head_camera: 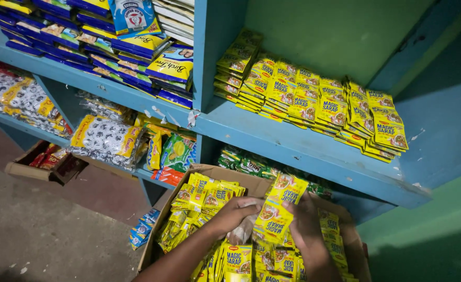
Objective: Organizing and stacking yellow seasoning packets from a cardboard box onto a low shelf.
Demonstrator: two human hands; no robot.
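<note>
Both of my hands reach into an open cardboard box (209,171) full of small yellow sachets. My left hand (234,211) grips the lower end of a strip of yellow sachets (277,209) together with a bit of clear plastic. My right hand (304,225) holds the same strip from the right side. The strip stands up out of the box, its top near the blue shelf's (293,146) front edge. More yellow sachets (314,99) lie in rows on that shelf above the box.
Blue wooden shelving holds blue and yellow packets (136,52) at upper left and clear bags of printed packets (105,138) lower down. A small cardboard box (42,162) sits on the concrete floor at left. Blue sachets (142,227) lie on the floor beside the big box.
</note>
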